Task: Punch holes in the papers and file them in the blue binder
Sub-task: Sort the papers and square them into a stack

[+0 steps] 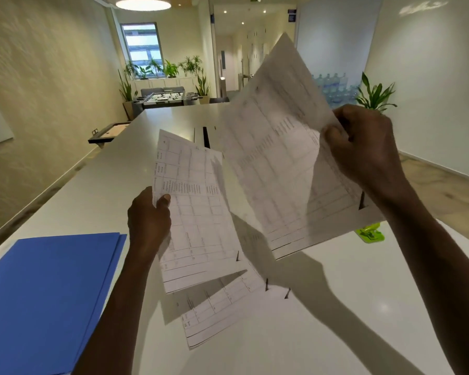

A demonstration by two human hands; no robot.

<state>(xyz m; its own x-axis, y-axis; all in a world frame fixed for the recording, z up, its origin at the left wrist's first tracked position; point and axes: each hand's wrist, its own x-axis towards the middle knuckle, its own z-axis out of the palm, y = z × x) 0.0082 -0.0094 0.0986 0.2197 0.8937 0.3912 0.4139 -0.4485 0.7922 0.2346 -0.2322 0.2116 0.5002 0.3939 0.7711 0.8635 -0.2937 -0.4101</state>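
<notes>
The closed blue card binder (46, 299) lies at the tabletop's (363, 307) near left corner. The left hand (149, 220) pinches one white printed sheet (198, 220). More printed sheets (217, 315) lie flat below. The right hand (363, 147) pinches another printed sheet (284, 158), above the green hole punch (370, 235).

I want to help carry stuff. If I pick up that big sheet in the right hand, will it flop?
Probably floppy: the sheet, pinched at one edge by the right hand, curves instead of staying flat. It seems light, since a few fingers hold it up. It may crease easily, so two hands would likely be safer.
</notes>
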